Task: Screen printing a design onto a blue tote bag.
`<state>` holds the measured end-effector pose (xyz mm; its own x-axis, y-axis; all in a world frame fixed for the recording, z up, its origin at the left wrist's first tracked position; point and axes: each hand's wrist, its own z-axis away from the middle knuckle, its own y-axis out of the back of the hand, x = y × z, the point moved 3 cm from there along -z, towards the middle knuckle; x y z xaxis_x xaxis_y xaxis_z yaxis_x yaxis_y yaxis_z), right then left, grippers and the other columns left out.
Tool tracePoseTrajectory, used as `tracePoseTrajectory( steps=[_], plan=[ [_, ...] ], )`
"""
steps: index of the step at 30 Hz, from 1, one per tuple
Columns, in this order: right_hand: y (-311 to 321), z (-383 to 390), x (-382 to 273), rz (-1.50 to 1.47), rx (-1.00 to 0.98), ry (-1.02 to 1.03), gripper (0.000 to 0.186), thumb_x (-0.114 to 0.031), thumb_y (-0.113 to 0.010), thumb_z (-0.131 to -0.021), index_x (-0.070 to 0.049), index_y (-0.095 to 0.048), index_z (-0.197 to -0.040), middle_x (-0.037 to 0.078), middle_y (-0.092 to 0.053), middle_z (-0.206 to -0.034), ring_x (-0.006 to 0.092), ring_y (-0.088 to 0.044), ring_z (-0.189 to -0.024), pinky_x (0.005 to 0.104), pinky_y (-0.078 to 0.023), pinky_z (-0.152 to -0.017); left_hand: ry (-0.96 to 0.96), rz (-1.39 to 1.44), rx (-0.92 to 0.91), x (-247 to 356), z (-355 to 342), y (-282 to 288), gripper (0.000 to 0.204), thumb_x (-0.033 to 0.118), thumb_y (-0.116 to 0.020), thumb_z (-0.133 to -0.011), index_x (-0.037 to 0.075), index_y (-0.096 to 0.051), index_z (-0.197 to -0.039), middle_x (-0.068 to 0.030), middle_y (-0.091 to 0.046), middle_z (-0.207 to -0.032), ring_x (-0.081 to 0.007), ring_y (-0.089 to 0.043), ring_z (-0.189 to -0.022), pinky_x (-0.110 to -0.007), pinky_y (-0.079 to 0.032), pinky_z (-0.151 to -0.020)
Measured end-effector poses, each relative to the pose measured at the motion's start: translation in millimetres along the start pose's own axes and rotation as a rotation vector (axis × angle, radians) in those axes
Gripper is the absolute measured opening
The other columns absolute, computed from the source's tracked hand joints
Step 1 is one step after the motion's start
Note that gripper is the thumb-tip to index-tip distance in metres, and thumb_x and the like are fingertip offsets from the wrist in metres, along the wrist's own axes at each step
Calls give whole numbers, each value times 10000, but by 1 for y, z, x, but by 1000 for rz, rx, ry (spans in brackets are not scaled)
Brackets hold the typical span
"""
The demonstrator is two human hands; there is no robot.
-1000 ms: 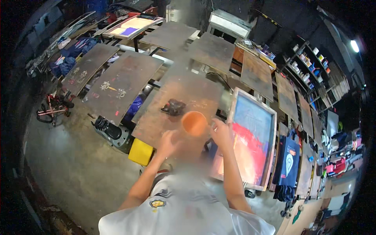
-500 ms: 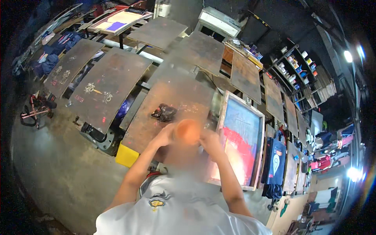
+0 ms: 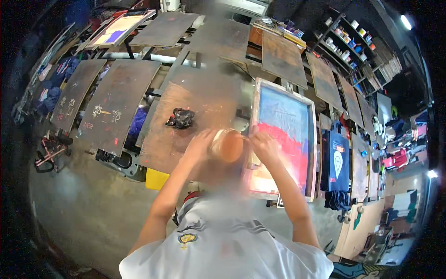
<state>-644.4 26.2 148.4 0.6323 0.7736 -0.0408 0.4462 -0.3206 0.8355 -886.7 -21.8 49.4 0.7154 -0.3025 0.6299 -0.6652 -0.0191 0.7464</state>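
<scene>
My left hand [image 3: 199,143] is closed round the left side of a round tub [image 3: 230,145] with an orange inside, held tilted so its mouth faces me. At the tub's right rim, the fingers of my right hand [image 3: 264,145] are pressed together; what they pinch is too small to make out. A crumpled black plastic bag [image 3: 180,118] lies beyond my left hand on a brown board [image 3: 162,144]. Close to my right hand is a wood-framed printing screen [image 3: 312,135], its mesh blue at the far part and smeared red and pale nearer me. A smear blurs the picture's middle.
More flat boards [image 3: 118,93] ring the station. Dark printed cloth items [image 3: 335,160] hang over one at the right. Another screen [image 3: 123,29] lies at the far left. A yellow piece [image 3: 156,179] sticks out below my board. Shelves [image 3: 348,46] of containers stand far right.
The tub has turned slightly in my hands, showing more of its pale outer side. My right hand has moved up to its rim. The whole view has shifted a little.
</scene>
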Motion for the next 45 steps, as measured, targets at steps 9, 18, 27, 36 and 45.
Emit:
tracePoseTrajectory(
  steps=[9,18,27,36,45],
  plan=[
    [-27,47,28,170,-570,-217,271,-306,-628,-899,-92,-728,-766,119,-699,-744,279,-709,-715,413,-565,-621,155,-272,21,60,1,-9,677,-43,-569,-793,144,-447,-1433,-102,-484,-1459,-303,-464,-1341,-464,-416,-1029],
    [-22,56,27,5,-714,-440,235,-270,-639,-873,-82,-736,-771,152,-726,-812,300,-723,-772,425,-567,-654,161,-409,168,62,26,-36,735,21,-659,-752,179,-445,-1437,-57,-484,-1457,-254,-463,-1348,-433,-417,-1019],
    [-41,63,18,-100,-748,-320,293,-350,-595,-914,-101,-750,-909,144,-722,-903,309,-705,-918,420,-559,-814,236,-318,274,75,40,-40,889,72,-793,-630,133,-405,-1428,-116,-463,-1450,-331,-420,-1360,-447,-398,-1058],
    [-26,56,4,297,-331,298,155,-217,-605,-809,-111,-705,-861,37,-642,-891,199,-569,-914,364,-431,-765,170,-407,207,90,27,-35,856,155,-809,-642,79,-420,-1401,-144,-475,-1360,-389,-444,-1252,-477,-412,-1020],
    [-36,44,8,414,-491,398,171,-246,-588,-839,-162,-728,-786,28,-687,-765,209,-626,-769,428,-364,-784,75,-412,198,81,26,-36,803,160,-717,-719,148,-382,-1449,-91,-444,-1422,-306,-387,-1360,-488,-320,-1100]
  ],
)
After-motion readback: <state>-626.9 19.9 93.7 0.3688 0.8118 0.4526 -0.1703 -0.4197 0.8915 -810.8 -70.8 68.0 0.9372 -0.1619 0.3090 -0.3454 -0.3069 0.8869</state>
